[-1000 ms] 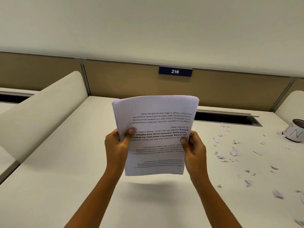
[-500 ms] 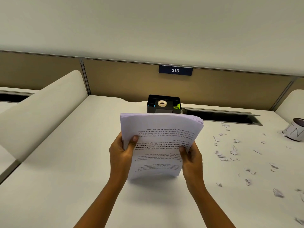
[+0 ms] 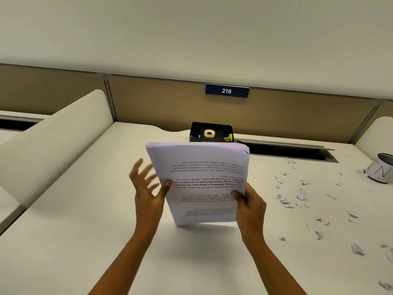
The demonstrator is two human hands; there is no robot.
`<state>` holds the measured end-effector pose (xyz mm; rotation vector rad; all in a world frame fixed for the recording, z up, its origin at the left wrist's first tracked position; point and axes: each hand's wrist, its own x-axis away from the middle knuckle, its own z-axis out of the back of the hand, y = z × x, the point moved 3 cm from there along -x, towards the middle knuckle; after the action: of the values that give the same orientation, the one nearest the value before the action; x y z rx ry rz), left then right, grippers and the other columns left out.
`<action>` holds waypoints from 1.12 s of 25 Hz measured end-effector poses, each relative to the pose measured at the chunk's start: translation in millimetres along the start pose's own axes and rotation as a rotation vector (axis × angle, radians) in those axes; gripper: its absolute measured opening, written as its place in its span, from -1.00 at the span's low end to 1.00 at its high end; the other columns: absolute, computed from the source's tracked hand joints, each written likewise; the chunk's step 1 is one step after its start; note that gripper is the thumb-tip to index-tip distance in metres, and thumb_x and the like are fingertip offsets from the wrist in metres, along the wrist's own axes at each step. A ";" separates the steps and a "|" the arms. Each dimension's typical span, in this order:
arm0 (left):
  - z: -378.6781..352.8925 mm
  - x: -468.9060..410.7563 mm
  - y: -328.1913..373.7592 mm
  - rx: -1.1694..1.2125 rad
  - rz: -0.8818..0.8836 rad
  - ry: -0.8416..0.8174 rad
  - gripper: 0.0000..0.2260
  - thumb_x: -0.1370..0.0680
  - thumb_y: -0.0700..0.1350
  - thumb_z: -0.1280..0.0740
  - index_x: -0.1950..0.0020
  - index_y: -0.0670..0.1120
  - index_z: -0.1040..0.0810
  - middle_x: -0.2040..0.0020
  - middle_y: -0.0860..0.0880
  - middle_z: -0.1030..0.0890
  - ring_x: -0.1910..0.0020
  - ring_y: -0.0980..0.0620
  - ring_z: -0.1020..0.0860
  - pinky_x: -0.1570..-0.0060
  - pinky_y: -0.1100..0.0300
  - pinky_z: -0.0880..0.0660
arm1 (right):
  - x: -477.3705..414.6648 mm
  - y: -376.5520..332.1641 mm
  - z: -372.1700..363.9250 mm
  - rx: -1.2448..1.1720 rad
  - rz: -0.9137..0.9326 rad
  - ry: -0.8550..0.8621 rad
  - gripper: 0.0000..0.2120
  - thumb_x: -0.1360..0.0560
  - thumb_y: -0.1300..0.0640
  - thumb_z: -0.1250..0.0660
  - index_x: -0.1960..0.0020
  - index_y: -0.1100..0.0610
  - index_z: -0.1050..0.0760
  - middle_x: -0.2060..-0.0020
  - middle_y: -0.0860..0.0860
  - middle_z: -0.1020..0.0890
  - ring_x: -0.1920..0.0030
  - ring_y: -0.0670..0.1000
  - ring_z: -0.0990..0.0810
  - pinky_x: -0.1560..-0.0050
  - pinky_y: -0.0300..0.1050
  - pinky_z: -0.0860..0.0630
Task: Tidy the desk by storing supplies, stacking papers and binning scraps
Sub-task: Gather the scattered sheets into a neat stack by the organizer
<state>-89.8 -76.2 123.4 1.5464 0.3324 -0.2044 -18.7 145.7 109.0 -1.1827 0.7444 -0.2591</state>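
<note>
A thick stack of papers, print upside down, is gripped upright at its lower right edge by the right hand. The left hand is spread open at its left edge, thumb touching.

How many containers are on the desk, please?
2: the black organizer at the back, behind the paper stack; the white cup at the far right. The stack may hide others.

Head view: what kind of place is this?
Probably an open-plan office cubicle: tan partition panels, a numbered plate reading 216, and a white desk with a cable slot and a black desk organiser.
</note>
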 end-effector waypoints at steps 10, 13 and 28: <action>7.9 -23.0 79.2 -0.544 -0.633 -0.213 -0.55 -0.52 -0.03 -0.31 -0.39 -0.11 -0.38 -0.36 0.00 -0.45 -0.31 0.12 -0.42 -0.26 0.36 -0.35 | -35.4 -48.9 17.0 0.462 0.687 -0.062 -0.41 -0.54 -0.25 -0.05 0.14 0.24 -0.58 0.28 0.11 -0.67 0.31 -0.01 -0.62 0.27 -0.49 -0.39; 1.3 -14.9 80.4 -0.461 -0.647 -0.251 -0.69 -0.56 0.01 -0.21 -0.09 -0.17 -0.59 0.06 0.01 -0.66 0.10 0.29 -0.54 0.18 0.57 -0.40 | -40.0 -55.7 15.6 0.456 0.730 -0.112 -0.45 -0.53 -0.24 -0.09 0.14 0.22 -0.56 0.25 0.10 -0.68 0.29 -0.01 -0.63 0.23 -0.47 -0.40; 22.6 -18.9 15.4 -0.011 -0.008 0.031 -0.89 -0.48 -0.13 -0.34 0.26 -0.06 -0.54 0.40 0.15 -0.60 0.42 0.20 -0.49 0.43 0.40 -0.39 | -26.7 10.9 37.5 -0.225 -0.267 -0.085 -0.85 -0.54 0.05 -0.20 -0.06 -0.02 -0.50 0.08 -0.07 -0.66 0.09 0.02 -0.65 0.12 -0.11 -0.63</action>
<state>-100.6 -99.9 144.0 1.5393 0.3637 -0.1842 -16.2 192.3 116.2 -1.5000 0.5505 -0.3510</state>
